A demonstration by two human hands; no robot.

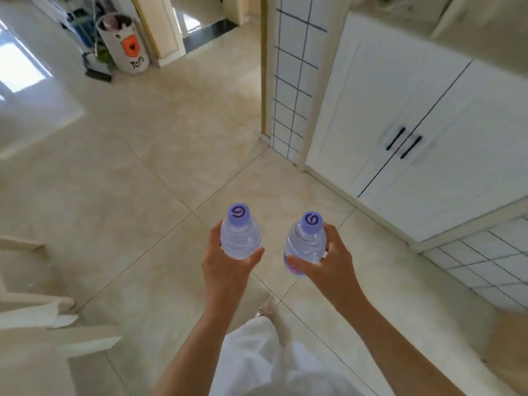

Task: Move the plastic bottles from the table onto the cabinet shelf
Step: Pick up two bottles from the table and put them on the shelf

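The left hand (225, 264) is gripping one bottle (240, 235) upright and the right hand (328, 261) is gripping the other bottle (305, 244), both being carried over the tiled floor (143, 172). The white cabinet (414, 124) is standing far right, doors closed; no shelf showing, so placing is remaining

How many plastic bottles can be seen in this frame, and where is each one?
2. One bottle is held upright in the left hand; the other bottle is held upright in the right hand, both over the tiled floor. Others may be out of view.
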